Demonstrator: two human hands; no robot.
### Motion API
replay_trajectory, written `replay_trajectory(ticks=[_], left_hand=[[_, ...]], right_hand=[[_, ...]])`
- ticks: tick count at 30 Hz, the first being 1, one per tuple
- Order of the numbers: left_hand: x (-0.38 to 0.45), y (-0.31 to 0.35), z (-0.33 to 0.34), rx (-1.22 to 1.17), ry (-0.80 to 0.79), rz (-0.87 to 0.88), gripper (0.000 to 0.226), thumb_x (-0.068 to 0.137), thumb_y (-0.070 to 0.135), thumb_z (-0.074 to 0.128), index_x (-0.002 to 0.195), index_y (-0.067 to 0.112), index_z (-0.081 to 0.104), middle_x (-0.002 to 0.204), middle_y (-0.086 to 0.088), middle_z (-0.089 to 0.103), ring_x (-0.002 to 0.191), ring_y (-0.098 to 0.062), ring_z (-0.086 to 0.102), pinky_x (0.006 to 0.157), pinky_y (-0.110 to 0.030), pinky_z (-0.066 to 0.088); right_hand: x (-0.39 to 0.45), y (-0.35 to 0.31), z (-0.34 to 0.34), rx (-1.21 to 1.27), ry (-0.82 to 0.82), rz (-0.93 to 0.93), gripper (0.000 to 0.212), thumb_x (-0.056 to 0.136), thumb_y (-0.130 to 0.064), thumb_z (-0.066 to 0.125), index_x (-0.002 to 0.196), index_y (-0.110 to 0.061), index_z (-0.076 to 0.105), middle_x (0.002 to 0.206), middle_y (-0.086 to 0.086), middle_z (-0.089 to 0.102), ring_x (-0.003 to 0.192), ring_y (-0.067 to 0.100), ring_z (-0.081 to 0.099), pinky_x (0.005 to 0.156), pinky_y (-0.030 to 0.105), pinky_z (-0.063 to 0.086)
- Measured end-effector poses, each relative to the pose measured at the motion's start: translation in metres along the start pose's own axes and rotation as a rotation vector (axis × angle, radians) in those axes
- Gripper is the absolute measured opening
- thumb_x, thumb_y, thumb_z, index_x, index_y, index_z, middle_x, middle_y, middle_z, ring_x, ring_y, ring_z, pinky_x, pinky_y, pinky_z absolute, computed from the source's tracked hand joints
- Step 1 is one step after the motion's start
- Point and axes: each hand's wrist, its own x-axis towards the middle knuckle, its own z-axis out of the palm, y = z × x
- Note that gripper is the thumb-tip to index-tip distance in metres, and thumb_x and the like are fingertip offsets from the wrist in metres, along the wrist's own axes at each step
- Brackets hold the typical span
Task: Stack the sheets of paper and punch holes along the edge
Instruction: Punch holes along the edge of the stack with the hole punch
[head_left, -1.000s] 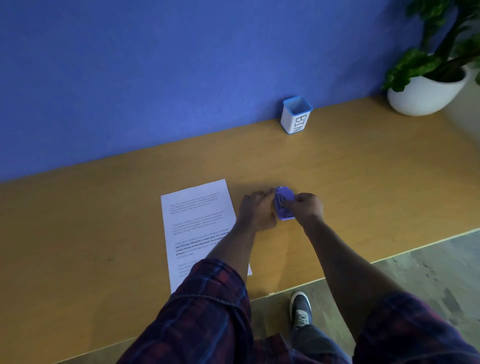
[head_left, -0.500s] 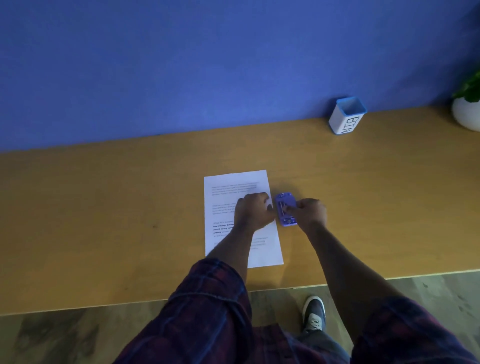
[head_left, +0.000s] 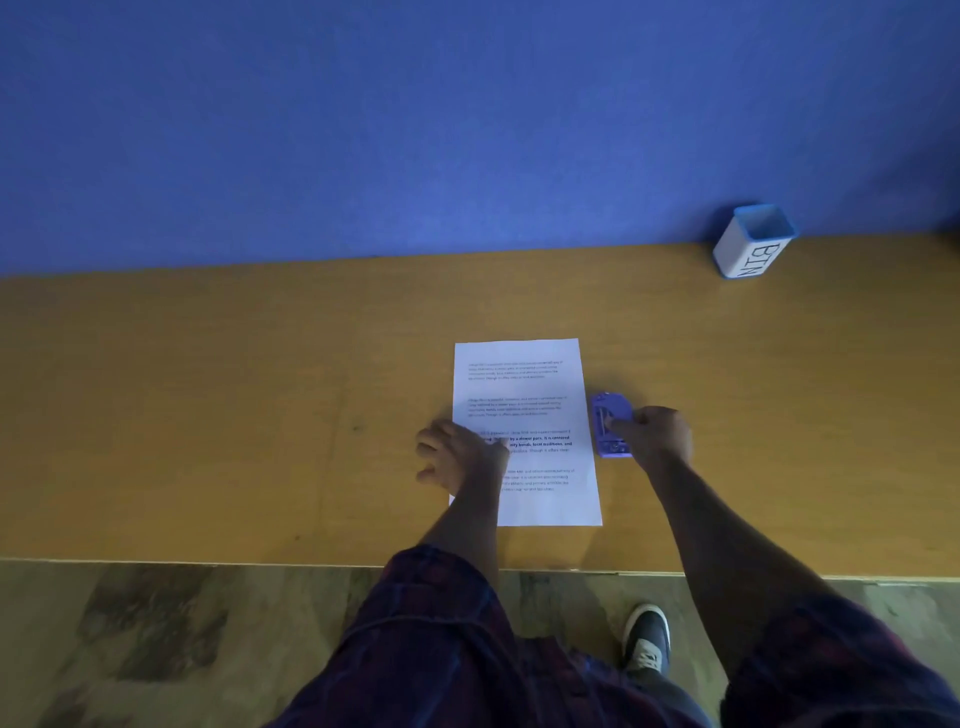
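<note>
Paper (head_left: 524, 395), a white printed sheet or stack, lies flat near the middle of a wooden desk (head_left: 208, 415), long side running away from the viewer. Whether it is one sheet or several cannot be told. Blocks of small dark text cross it, one line in bold.

At its left edge the left hand (head_left: 457, 457) rests palm down, fingers loosely spread, partly on the page and partly on the desk, covering the start of some lines. A dark plaid sleeve (head_left: 436, 634) is rolled up above the bare forearm.

Just beside the right edge of the page sits a small purple plastic punch (head_left: 609, 423), boxy with a rounded far end. It is close to the page; whether it touches cannot be told. The right hand (head_left: 657, 436) closes over its right side, fingers curled onto it.

Far right, against the wall, stands a small square white cup (head_left: 748, 254) with a blue rim, lettered "BIN", well apart from the page.

The desk is smooth, orange-brown, with faint grain. Behind it rises a plain blue wall (head_left: 363, 130). Below the near edge is mottled grey floor (head_left: 130, 634) and one dark shoe (head_left: 647, 636).
</note>
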Motion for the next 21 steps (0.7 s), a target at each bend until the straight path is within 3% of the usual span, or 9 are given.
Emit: replay_trajectory(ticks=[11,14,18,21], left_hand=[[-0.006,0.009,0.0,0.018,0.015,-0.021,0.079,0.077,0.048,0.082,0.137,0.008,0.049,0.139,-0.015,0.05,0.129,-0.035,0.049,0.1,-0.05,0.046],[-0.002,0.009,-0.001,-0.025,-0.004,-0.054,0.085,0.072,0.045,0.086,0.138,0.007,0.048,0.14,-0.016,0.051,0.131,-0.036,0.048,0.102,-0.051,0.044],[0.011,0.006,-0.008,-0.103,-0.085,-0.101,0.11,0.06,0.052,0.094,0.144,0.006,0.042,0.148,-0.017,0.047,0.138,-0.04,0.043,0.107,-0.055,0.039],[0.018,0.001,-0.012,-0.111,-0.129,-0.083,0.107,0.06,0.056,0.094,0.145,0.012,0.047,0.147,-0.013,0.048,0.138,-0.041,0.043,0.109,-0.056,0.037]], right_hand=[[0.0,0.007,0.007,0.041,0.017,-0.021,0.025,0.08,-0.03,0.078,0.067,-0.017,0.061,0.06,-0.005,0.058,0.053,0.011,0.051,0.046,0.022,0.028],[0.0,0.009,0.008,0.041,0.01,-0.038,0.025,0.08,-0.031,0.078,0.068,-0.017,0.061,0.062,-0.004,0.06,0.054,0.013,0.053,0.046,0.023,0.031],[0.002,0.011,0.008,0.042,-0.009,-0.074,0.025,0.08,-0.03,0.079,0.07,-0.015,0.062,0.065,0.001,0.062,0.058,0.02,0.054,0.047,0.025,0.032],[0.003,0.013,0.007,0.04,-0.025,-0.094,0.028,0.08,-0.031,0.078,0.067,-0.016,0.058,0.068,0.003,0.061,0.06,0.022,0.054,0.048,0.026,0.032]])
